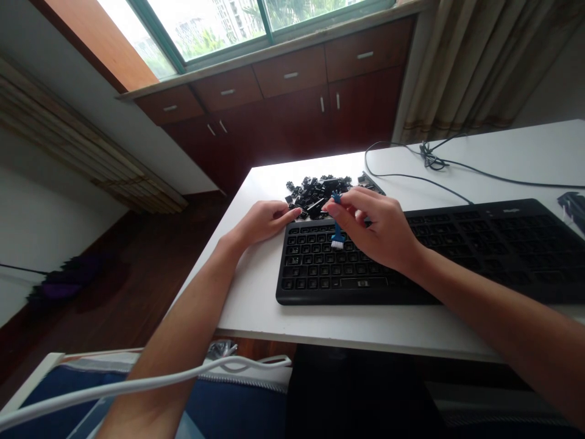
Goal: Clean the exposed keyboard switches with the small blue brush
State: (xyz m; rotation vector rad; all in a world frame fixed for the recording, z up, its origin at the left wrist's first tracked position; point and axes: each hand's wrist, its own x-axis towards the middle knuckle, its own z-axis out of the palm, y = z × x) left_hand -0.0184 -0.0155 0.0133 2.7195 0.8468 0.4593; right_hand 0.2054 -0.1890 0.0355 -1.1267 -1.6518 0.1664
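Note:
My right hand [377, 228] pinches a small blue brush [338, 233] between thumb and fingertips. The brush is held upright, its white bristles pointing down over the left part of a black keyboard [347, 300]. Whether the bristles touch the keyboard, I cannot tell. Most of the keyboard's key positions show bare sockets, while a long bar with a logo sits at the front edge. My left hand [267, 219] rests on the table by the keyboard's far left corner, thumb stretched out and fingers loosely bent, holding nothing. Just past both hands lies a pile of loose black keycaps [315, 192].
A dark cable [429, 160] runs bunched across the back of the white table [256, 311]. At the right edge lies a dark object [573, 207]. A white cable [150, 383] crosses low in front, over my left forearm. Wooden cabinets [292, 110] stand beyond.

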